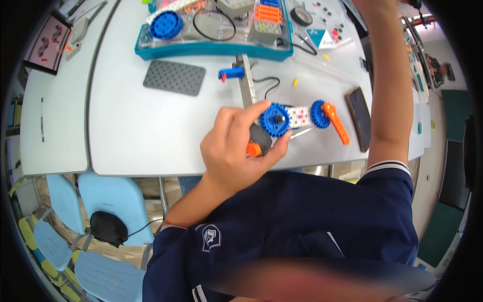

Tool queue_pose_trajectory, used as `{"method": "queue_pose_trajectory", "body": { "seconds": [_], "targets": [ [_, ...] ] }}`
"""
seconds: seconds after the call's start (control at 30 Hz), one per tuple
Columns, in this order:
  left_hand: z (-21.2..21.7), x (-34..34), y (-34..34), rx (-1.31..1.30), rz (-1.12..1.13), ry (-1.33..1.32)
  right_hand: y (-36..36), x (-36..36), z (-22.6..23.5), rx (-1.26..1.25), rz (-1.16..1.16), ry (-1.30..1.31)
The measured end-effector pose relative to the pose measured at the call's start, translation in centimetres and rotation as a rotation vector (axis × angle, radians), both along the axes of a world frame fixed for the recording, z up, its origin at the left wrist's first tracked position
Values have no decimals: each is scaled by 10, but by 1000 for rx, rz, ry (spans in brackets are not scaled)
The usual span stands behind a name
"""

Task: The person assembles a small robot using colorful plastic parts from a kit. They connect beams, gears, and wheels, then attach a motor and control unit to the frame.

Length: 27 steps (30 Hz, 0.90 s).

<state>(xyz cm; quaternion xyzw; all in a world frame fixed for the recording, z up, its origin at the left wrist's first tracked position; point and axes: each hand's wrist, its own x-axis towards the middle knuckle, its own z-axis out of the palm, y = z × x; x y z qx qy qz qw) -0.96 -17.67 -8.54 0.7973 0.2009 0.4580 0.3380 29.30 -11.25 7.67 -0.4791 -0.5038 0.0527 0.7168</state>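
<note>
My left hand (229,141) grips a building-kit model by its toothed blue gear (274,120), index finger on the upper rim and thumb on the lower. A white perforated beam (300,117) runs right from this gear to a second blue gear (319,115), which carries an orange arm (338,126). Beneath my fingers sit a dark rounded part (260,138) and an orange piece (253,149). A grey beam (246,80) stretches away from the model, with a blue connector (231,73) at its far end. My right forearm (390,90) reaches to the upper edge, where the hand is cut off.
A teal parts box (211,50) full of pieces stands at the back. A grey perforated plate (174,78) lies left of the model, a phone (358,118) right of it. Small loose pieces, a wheel (302,16) and a cable (271,85) lie about. Blue chairs (111,201) stand lower left.
</note>
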Motion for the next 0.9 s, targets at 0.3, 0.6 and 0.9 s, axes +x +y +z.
{"method": "queue_pose_trajectory", "body": {
  "seconds": [0.3, 0.6, 0.9],
  "targets": [
    [-1, 2, 0, 40, 14, -48, 184, 158, -75, -174, -605, 169],
    [0, -3, 0, 25, -40, -11, 239, 186, -98, -278, -740, 206],
    [0, -6, 4, 13, -91, -9, 256, 192, -127, -359, -285, 554]
  ]
}}
